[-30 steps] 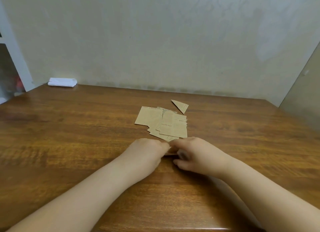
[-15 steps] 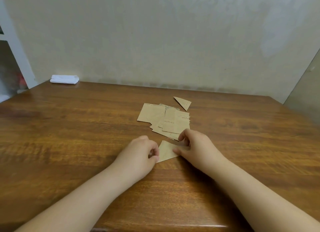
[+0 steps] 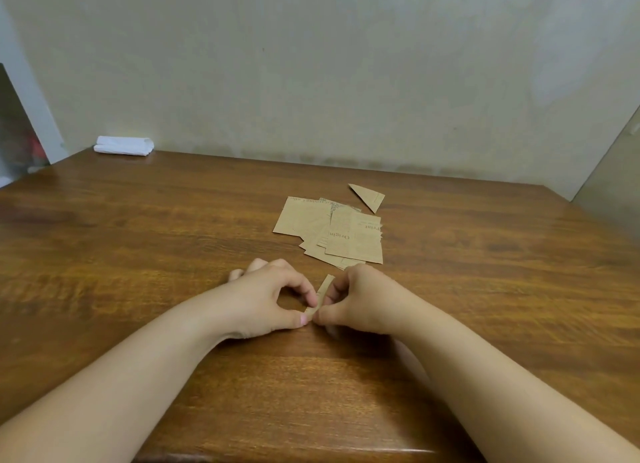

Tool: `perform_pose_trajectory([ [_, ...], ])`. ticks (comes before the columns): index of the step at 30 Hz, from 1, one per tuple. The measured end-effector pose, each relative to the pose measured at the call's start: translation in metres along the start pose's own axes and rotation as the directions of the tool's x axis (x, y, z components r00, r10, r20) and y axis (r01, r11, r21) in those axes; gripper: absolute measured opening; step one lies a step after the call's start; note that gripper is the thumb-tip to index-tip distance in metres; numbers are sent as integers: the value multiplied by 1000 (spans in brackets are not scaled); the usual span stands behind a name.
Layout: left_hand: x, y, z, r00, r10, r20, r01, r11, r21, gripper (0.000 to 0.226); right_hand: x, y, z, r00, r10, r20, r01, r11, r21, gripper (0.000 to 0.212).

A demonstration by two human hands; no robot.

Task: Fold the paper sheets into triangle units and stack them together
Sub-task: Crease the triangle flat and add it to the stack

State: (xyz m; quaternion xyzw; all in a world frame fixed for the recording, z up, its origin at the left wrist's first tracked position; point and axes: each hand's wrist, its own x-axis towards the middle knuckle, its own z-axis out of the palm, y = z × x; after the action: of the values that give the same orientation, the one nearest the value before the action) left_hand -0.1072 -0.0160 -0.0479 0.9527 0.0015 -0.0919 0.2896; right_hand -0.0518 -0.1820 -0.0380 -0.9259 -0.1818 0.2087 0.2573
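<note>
A person's left hand and right hand meet over a narrow folded strip of brown paper at the near middle of a wooden table. The left thumb and forefinger curl into a ring and pinch the strip's near end; the right thumb and forefinger pinch the same strip from the other side, the remaining fingers tucked under. The strip stands on edge between the two hands, its far end pointing toward a loose pile of flat brown paper sheets, printed with lettering, that lies just beyond the hands on the table. The sheets overlap one another unevenly. Just past the pile's far right corner lies a single folded paper triangle, apart from the sheets. Well away from the pile, at the table's far left corner against the pale wall, rests a folded white cloth. Both bare forearms reach in from the table's near edge.
</note>
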Motion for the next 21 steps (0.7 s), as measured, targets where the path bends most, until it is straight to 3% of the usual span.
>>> perform_pose_trajectory([
  [8,5,-2,-7,998,-7,64,7,1000,-2,30,9,-1,-10,997,58,44,-53,994,-99,21],
  [21,4,-1,-5,999,0,51,1,1000,-18,32,10,48,-55,978,204,-42,-207,972,-108,27],
])
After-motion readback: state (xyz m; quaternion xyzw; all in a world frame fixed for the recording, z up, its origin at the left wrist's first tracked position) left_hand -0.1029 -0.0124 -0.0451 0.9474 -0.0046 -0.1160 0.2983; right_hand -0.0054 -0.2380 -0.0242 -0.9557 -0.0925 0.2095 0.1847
